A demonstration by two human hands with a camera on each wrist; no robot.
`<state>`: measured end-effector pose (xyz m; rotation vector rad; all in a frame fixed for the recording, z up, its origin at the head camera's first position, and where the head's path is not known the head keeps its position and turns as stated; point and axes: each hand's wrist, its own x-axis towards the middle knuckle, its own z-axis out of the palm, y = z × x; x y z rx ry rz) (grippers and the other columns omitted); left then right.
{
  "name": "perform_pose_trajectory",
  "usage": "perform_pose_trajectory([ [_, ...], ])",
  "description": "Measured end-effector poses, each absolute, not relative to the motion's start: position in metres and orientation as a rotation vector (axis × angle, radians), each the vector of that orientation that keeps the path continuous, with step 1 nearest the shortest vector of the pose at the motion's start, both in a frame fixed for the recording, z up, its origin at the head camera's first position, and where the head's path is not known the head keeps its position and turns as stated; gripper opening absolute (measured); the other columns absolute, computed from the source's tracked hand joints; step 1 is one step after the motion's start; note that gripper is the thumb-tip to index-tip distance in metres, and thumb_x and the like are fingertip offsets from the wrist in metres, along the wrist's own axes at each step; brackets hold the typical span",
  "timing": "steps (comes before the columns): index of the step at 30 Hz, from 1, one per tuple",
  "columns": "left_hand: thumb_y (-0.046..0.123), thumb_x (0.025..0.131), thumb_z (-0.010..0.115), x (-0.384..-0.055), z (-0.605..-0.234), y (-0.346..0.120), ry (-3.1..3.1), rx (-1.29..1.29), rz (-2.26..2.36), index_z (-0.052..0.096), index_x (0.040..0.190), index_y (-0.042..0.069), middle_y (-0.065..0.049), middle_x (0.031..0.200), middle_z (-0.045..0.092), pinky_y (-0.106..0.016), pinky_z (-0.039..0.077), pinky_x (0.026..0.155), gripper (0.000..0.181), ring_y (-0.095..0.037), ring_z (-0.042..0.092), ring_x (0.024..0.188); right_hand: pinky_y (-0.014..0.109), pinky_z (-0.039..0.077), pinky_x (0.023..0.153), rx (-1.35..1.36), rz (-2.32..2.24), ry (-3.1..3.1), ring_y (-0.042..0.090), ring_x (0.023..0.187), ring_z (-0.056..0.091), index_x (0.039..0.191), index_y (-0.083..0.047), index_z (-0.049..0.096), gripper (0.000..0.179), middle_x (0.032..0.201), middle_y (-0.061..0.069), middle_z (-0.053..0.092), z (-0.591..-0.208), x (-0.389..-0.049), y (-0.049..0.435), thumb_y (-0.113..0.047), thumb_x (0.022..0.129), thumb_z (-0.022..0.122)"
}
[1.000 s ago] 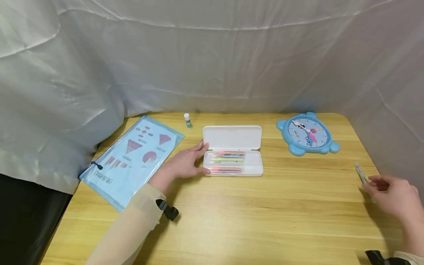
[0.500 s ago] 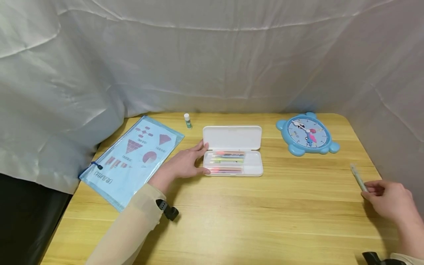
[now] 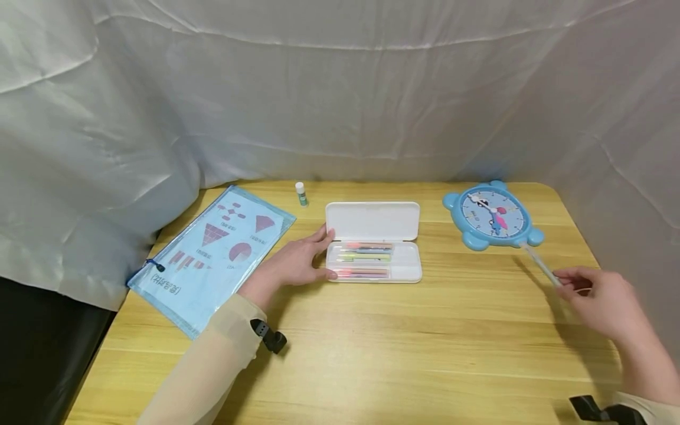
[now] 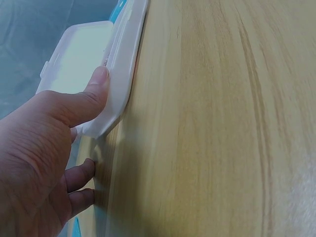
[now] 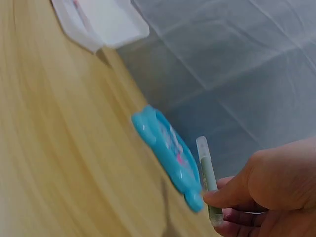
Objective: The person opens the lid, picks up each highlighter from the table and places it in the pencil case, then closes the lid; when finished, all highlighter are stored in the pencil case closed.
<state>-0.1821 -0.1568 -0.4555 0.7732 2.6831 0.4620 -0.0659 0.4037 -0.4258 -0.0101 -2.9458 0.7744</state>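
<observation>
A white pencil case point(image 3: 406, 262) lies with its lid raised at mid-table, several coloured pens point(image 3: 366, 257) in its left part. My left hand point(image 3: 297, 260) holds the case by its left end. In the left wrist view, the thumb point(image 4: 98, 84) presses on the case's edge, while two lower fingers extend beyond its corner. My right hand point(image 3: 605, 301) pinches a pale green marker pen point(image 3: 542, 265) with a clear cap near one end. The pen is raised off the table, its capped tip overlapping the blue toy clock point(image 3: 470, 233) in the head view.
A blue zip folder point(image 3: 212, 254) with printed charts lies on the left of the table point(image 3: 398, 354). Behind it stands a small glue stick point(image 3: 301, 193) with a white cap. Grey cloth point(image 3: 345, 106) hangs along the back and right side.
My right hand has lifted the marker pen from the right side of the table and moved left toward the clock. The left hand and the case have stayed put.
</observation>
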Motion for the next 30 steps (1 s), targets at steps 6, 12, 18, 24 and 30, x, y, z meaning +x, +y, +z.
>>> perform_pose_trajectory([
  [6,0.065,0.094,0.071,-0.181,-0.455,-0.156,2.683,0.778,0.457,0.014,0.169,0.021,-0.003,0.175,0.004,-0.049,0.037,0.119,0.104,-0.039,0.040,0.149,0.018,0.047,0.058,0.105,0.831,-2.938,-0.005,0.074,0.057,0.113,0.006,0.074,0.020,0.090,0.010,0.073,-0.413,-0.077,0.379,-0.002,0.094,0.076],
  [12,0.066,0.094,0.070,-0.182,-0.455,-0.156,2.682,0.768,0.457,0.014,0.169,0.022,-0.002,0.175,0.004,-0.049,0.038,0.119,0.104,-0.038,0.040,0.149,0.019,0.049,0.062,0.230,0.824,-2.915,0.011,0.076,0.064,0.110,0.007,0.074,0.020,0.088,0.010,0.073,-0.405,-0.090,0.352,0.003,0.091,0.078],
  [18,0.066,0.093,0.071,-0.182,-0.455,-0.155,2.683,0.754,0.467,0.013,0.169,0.023,-0.002,0.175,0.004,-0.048,0.037,0.119,0.104,-0.037,0.038,0.150,0.023,0.052,0.066,0.311,0.820,-2.930,0.030,0.081,0.069,0.112,0.009,0.074,0.021,0.091,0.012,0.074,-0.400,-0.100,0.329,0.006,0.091,0.077],
  [24,0.066,0.093,0.071,-0.183,-0.455,-0.156,2.683,0.753,0.466,0.013,0.169,0.023,-0.002,0.175,0.003,-0.049,0.037,0.119,0.105,-0.038,0.038,0.150,0.027,0.055,0.071,0.365,0.869,-2.938,0.031,0.087,0.069,0.115,0.008,0.073,0.024,0.098,0.015,0.074,-0.395,-0.105,0.308,0.006,0.091,0.076],
  [30,0.067,0.093,0.071,-0.182,-0.455,-0.156,2.679,0.760,0.472,0.013,0.168,0.023,-0.002,0.175,0.002,-0.049,0.038,0.118,0.105,-0.039,0.040,0.149,0.044,0.057,0.079,0.425,0.909,-2.946,0.031,0.090,0.069,0.117,0.007,0.072,0.024,0.101,0.014,0.073,-0.391,-0.110,0.288,0.007,0.093,0.073],
])
